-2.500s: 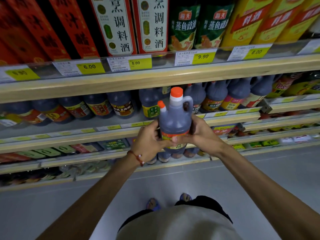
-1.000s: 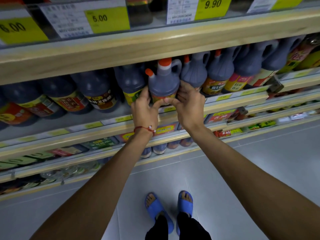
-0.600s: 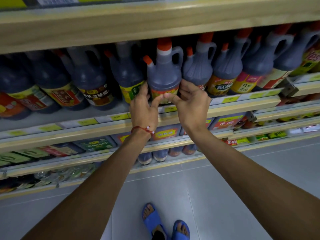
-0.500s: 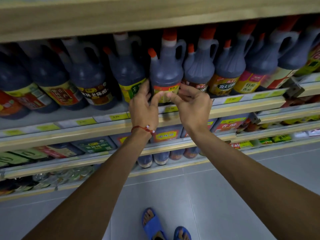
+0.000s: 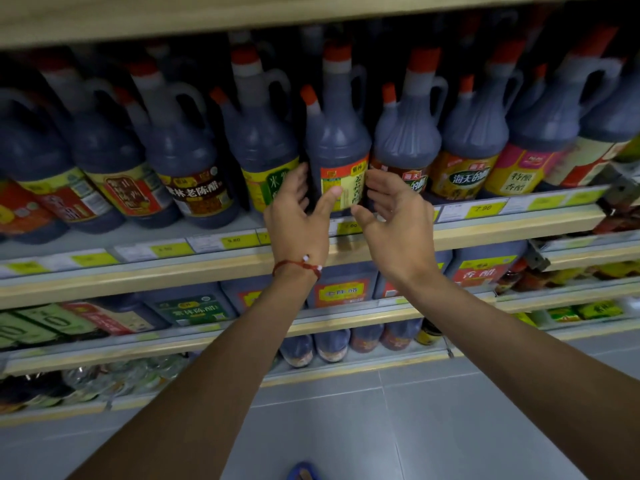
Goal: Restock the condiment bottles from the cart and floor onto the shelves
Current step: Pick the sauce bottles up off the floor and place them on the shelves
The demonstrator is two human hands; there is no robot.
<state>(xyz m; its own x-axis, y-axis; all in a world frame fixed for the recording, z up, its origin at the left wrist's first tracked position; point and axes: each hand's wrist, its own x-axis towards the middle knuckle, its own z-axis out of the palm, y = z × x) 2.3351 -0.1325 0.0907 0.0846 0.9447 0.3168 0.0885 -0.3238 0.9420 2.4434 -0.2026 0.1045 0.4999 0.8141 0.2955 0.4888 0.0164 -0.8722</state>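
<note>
Condiment bottle (image 5: 337,140) stands upright on the shelf (image 5: 519,223), in the front row between the two sets of fingers, with neighbouring bottles close on both sides. Left hand (image 5: 298,220): fingers straight along the bottle's side, thumb resting on the label. Right hand (image 5: 398,223): fingers spread and loose, just off the label, holding nothing. This bottle looks placed. Cart and floor stock are out of view, so what's left is unknown. Versus half a second ago, the right fingers have come off the label and the left hold has slackened.
</note>
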